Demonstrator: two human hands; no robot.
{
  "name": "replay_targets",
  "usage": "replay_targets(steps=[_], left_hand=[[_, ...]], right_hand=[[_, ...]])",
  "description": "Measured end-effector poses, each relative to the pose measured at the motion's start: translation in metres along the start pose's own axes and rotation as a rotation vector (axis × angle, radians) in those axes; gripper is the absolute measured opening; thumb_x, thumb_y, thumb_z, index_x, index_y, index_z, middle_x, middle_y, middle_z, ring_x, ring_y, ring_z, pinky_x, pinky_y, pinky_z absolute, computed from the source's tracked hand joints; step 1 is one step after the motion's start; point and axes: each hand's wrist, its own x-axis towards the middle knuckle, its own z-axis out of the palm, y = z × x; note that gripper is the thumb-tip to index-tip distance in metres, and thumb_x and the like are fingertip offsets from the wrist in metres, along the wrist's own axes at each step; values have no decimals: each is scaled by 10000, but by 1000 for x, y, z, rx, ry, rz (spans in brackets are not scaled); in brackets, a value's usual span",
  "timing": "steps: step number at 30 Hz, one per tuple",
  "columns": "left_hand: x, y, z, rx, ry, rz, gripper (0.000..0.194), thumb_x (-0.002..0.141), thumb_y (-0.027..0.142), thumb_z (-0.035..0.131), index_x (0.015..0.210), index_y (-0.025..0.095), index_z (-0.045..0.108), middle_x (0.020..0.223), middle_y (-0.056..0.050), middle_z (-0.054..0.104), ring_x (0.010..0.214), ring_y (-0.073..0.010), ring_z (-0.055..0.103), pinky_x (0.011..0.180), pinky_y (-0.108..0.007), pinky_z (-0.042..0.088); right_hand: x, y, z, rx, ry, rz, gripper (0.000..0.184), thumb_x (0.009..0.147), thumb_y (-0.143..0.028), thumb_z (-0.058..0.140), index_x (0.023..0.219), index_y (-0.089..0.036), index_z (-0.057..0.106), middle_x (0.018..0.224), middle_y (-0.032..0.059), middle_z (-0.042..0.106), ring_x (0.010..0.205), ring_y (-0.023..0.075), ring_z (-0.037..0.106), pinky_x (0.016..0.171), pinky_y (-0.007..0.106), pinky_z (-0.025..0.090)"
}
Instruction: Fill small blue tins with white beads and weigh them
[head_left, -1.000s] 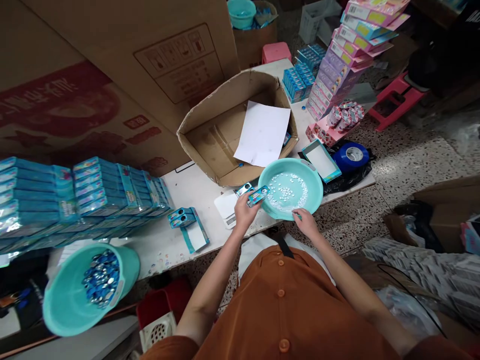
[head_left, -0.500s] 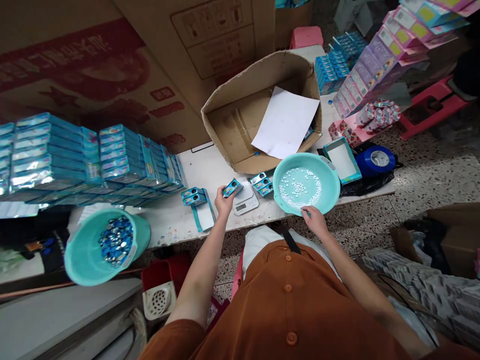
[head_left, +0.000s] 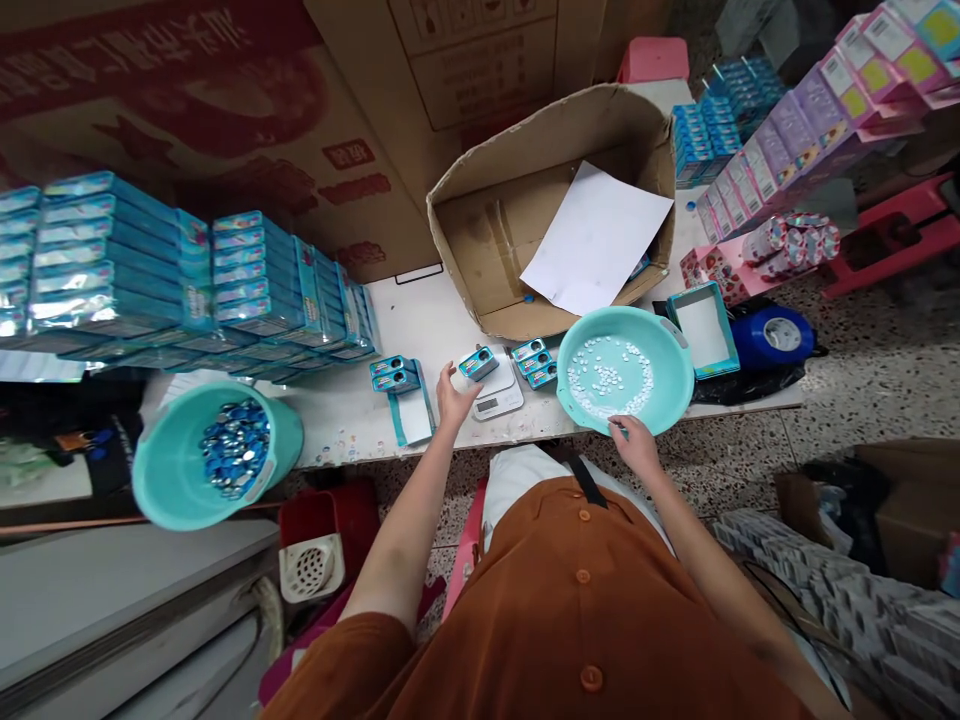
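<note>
Blue tin (head_left: 478,362) on digital scale (head_left: 499,402), just past the left fingers (head_left: 451,374).

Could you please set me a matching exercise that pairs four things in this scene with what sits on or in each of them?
Column one:
1. Scale
2. Basin
3. Bucket
4. Box

Column two:
A. Paper sheet
B. Blue pieces
C. Tin
D. White pieces

Right pairs: 1-C, 2-D, 3-B, 4-A.
</note>
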Motion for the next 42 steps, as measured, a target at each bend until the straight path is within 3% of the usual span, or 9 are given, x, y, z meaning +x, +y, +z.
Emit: replay_targets(steps=[12,18,26,29,33,35,38,42], left_hand=[[-72,-43,-16,14,-1,-199,750,645,388,748,1287,209,403,1220,-134,561,1182,-266,518,921,-411,435],[-80,-46,-11,12,6,-195,720,649,354,748,1270,206,416,1217,-127,565,1177,-253,522,926,-393,426],[-73,-42,-9,20,-9,-217,710,671,404,731,1279,212,419,1233,-122,562,1188,-261,507,940,-405,420],[-59,-29,-6,42,28,-163,751,664,388,738,1306,204,395,1251,-131,550,1208,-267,492,970,-417,409],[-23,-2,6,82,117,-20,853,611,323,779,1342,193,358,1353,-148,468,1299,-283,399,1075,-423,324],[-3,11,11,71,92,0,763,615,305,772,1284,187,426,1306,-136,508,1268,-287,430,1069,-420,333],[13,35,9,36,2,-12,460,688,315,709,1099,183,549,1047,-80,627,1036,-253,575,935,-397,440],[-1,95,-10,-33,59,233,327,739,329,677,1020,186,590,986,-59,619,949,-216,579,867,-343,460]], right_hand=[[2,3,-3,8,2,8,307,885,-354,412,978,-180,647,994,114,667,970,265,588,873,401,451],[4,2,-5,6,-7,4,308,888,-364,406,980,-185,640,993,109,665,966,263,586,859,392,451],[4,1,-9,7,-22,23,327,894,-382,401,1004,-182,635,1014,113,658,977,264,588,837,382,463],[2,3,-9,8,-11,30,326,894,-379,401,1007,-184,637,1017,115,659,980,265,589,843,387,463],[0,4,-8,8,-15,18,315,894,-365,398,995,-187,638,1014,110,661,987,266,585,872,401,452],[-1,4,-7,7,-3,10,307,891,-358,401,981,-188,639,998,108,664,981,267,585,871,403,453],[-2,4,-5,7,30,-7,292,885,-340,404,962,-195,644,968,102,667,962,262,591,867,402,456],[-3,3,-2,5,63,-10,274,880,-309,412,966,-197,647,964,101,669,957,255,594,865,393,460]])
